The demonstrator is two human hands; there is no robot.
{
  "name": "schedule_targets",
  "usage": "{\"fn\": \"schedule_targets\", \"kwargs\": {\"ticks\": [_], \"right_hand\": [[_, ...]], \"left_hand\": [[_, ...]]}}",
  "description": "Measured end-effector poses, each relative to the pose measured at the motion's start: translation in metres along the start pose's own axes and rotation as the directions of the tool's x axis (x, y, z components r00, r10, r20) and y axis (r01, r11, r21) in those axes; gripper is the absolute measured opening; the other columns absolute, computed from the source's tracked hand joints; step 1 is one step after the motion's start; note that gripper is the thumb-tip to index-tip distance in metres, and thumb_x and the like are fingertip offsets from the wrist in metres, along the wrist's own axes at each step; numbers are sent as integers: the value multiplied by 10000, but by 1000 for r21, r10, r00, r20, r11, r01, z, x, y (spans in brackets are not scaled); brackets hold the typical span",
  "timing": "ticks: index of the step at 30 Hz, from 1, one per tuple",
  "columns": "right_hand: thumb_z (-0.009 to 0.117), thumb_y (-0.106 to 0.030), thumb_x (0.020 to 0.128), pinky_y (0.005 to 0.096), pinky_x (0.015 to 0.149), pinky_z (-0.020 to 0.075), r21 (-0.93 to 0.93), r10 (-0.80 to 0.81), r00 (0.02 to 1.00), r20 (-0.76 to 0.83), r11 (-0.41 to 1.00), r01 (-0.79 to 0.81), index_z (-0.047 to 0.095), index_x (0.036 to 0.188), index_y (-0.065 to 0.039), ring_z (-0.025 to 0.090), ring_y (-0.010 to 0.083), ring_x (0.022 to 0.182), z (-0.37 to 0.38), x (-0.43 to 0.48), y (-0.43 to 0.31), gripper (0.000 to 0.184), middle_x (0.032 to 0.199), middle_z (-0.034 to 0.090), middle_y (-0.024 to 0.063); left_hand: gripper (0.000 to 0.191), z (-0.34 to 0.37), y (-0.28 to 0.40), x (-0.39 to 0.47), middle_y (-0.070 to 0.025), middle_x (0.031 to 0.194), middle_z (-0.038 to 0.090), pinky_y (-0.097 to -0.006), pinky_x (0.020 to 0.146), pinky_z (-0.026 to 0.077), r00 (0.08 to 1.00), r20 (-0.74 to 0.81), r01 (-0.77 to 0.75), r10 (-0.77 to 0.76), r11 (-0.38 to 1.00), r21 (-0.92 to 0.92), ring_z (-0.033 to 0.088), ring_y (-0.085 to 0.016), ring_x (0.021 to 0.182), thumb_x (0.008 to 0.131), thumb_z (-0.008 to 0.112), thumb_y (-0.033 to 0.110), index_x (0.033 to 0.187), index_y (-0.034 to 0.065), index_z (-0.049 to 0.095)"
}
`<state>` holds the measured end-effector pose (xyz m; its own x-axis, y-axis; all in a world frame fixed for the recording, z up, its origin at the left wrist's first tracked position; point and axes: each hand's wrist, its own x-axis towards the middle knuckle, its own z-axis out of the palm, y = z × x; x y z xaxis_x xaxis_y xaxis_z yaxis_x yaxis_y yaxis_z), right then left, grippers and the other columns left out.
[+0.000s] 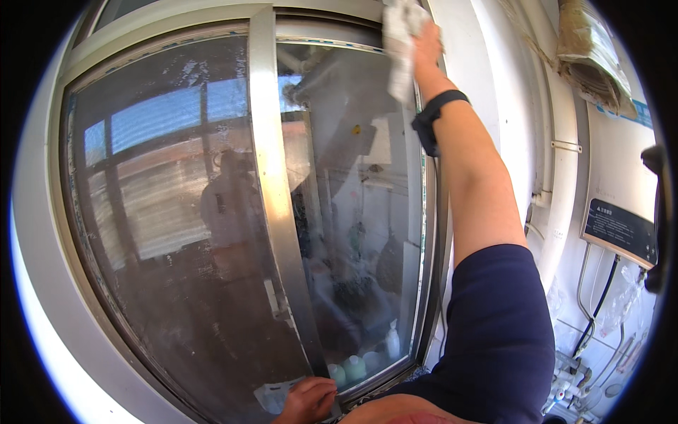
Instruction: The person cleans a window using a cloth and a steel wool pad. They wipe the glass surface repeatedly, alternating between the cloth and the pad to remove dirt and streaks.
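My right hand [428, 47] is raised to the upper right corner of a metal-framed sliding window and holds a white cloth [398, 50]. The cloth, slightly blurred, lies along the top right of the frame and hides that corner. Low in the view, my left hand [310, 398] is curled beside the foot of the upright metal stile [273, 185]; whether it grips anything cannot be made out. The left pane [164, 297] looks dusty and streaked, with reflections across it. Through the hazy right pane [349, 212] show a white pump bottle [392, 343] and pale green bottles [355, 368].
On the right wall hang a water heater [619, 164] bearing writing, a white vertical pipe [562, 191] and a wrapped duct [596, 42]. Hoses and valves [564, 379] sit below. A dark cable [438, 281] runs down beside the window frame.
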<state>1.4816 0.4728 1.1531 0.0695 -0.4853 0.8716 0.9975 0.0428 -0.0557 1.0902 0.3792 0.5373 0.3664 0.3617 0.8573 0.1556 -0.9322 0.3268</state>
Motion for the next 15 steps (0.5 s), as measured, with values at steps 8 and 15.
{"fn": "schedule_targets", "kwargs": {"ticks": [8, 15], "right_hand": [[527, -461, 975, 460, 974, 504, 62, 145, 952, 269, 984, -167, 670, 1204, -110, 652, 366, 1111, -21, 13, 4, 443, 1178, 694, 180], [499, -529, 1002, 462, 981, 488, 332, -202, 955, 218, 935, 123, 661, 1248, -141, 631, 398, 1123, 30, 44, -103, 487, 1189, 677, 202]], "left_hand": [[140, -20, 34, -2, -100, 956, 753, -336, 693, 593, 999, 22, 27, -28, 998, 51, 732, -236, 799, 746, 845, 24, 852, 45, 755], [131, -37, 63, 4, -116, 987, 745, -360, 743, 604, 999, 32, -35, 33, 998, 56, 737, -270, 878, 802, 810, 17, 913, 28, 741]]}}
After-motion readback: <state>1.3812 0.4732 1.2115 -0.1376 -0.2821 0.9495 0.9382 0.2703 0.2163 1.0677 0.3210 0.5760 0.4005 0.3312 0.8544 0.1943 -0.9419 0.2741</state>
